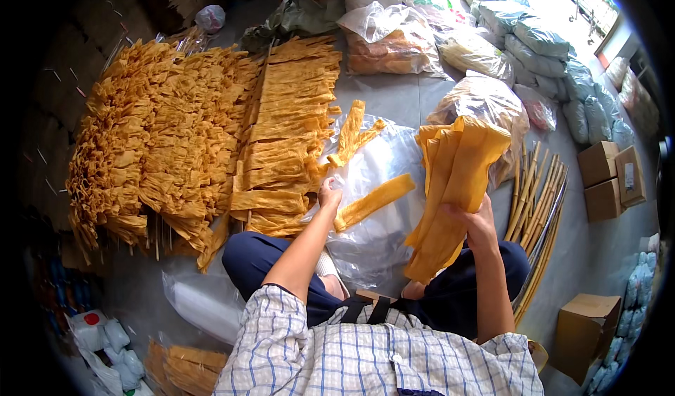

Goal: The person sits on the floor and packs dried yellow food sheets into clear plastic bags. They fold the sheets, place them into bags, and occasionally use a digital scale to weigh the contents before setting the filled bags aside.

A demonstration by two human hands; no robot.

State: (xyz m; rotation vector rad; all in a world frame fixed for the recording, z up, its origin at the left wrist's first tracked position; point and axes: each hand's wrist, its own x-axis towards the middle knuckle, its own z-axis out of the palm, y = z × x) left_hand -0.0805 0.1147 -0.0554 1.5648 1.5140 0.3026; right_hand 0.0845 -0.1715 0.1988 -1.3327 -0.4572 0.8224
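Note:
My right hand (477, 222) grips a stack of long, flat golden-brown strips (459, 169), folded or layered and standing up from the fingers. My left hand (330, 194) has curled fingers at the left edge of a clear plastic sheet (379, 253) on the floor. Whether the fingers pinch anything is too small to tell. One loose golden strip (377, 201) lies across the plastic, right of my left wrist. Just beyond that hand is a bent, forked strip (350, 135). A row of similar strips (285, 132) hangs over a thin stick to the left.
Thick rows of strips (158, 148) cover the floor at left. Bamboo poles (535, 201) lie at right, beside cardboard boxes (601, 180). Filled clear bags (390, 43) and stacked pale sacks (538, 37) stand at the back. A plastic roll (203, 304) lies near my left knee.

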